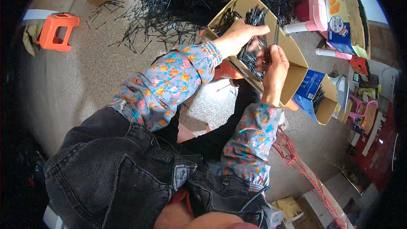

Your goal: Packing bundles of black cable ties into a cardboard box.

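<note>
A long open cardboard box (293, 75) stands in front of me with loose thin black sticks in it. Over the box, my left hand (238, 36) is closed round a bundle of black sticks (255, 16), its thumb lying across them. Just right of it, my right hand (276, 65) pinches one or two black sticks (277, 33) that point upward. Some of its fingers are blurred and partly hidden. More sticks (227, 20) lie at the box's left end.
Beyond the box rises a large heap of black sticks (190, 0), with strays over the floor. An orange stool (58, 32) stands at far left, a pink-and-white stool (316, 6) at far right. A blue carton (311, 85) holds more sticks. Red cords (292, 154) hang at lower right.
</note>
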